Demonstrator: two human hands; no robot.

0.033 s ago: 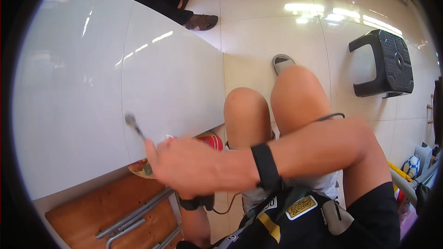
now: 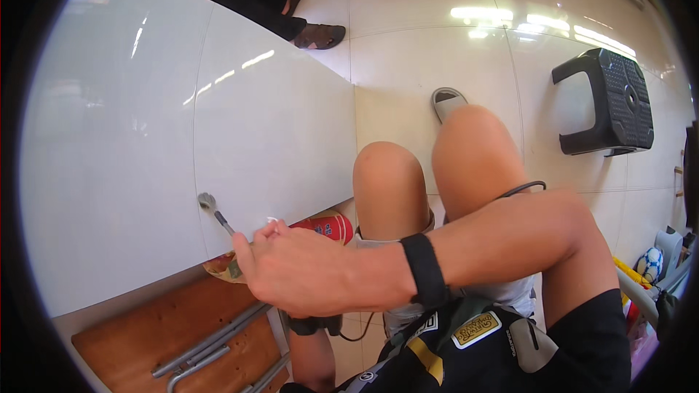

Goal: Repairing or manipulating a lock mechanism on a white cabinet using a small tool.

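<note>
My right hand [image 2: 298, 266] reaches left across my lap to the near edge of the white table [image 2: 131, 196]. Its fingers are closed round the handle of a small brush [image 2: 220, 218], which has a soft greyish tuft and a dark collar. The tuft shows over the tabletop; whether it touches is unclear. A small white bit [image 2: 271, 220] sticks up by the fingertips. Of my left arm only the forearm [image 2: 313, 356] and a dark wrist strap show below. My left hand [image 2: 314, 324] is mostly hidden under the right, its fingers out of sight.
Beside the table edge lie a red printed object [image 2: 336, 227] and a patterned bag-like thing [image 2: 222, 268]. Lower left is a brown wooden board [image 2: 138, 342] with metal tubes. A black plastic stool [image 2: 615, 102] stands right. Another person's legs and sandals [image 2: 320, 35] are beyond the table.
The brush tuft has shifted slightly down toward my hand and looks sharper. My right hand has moved a little; the rest is almost the same.
</note>
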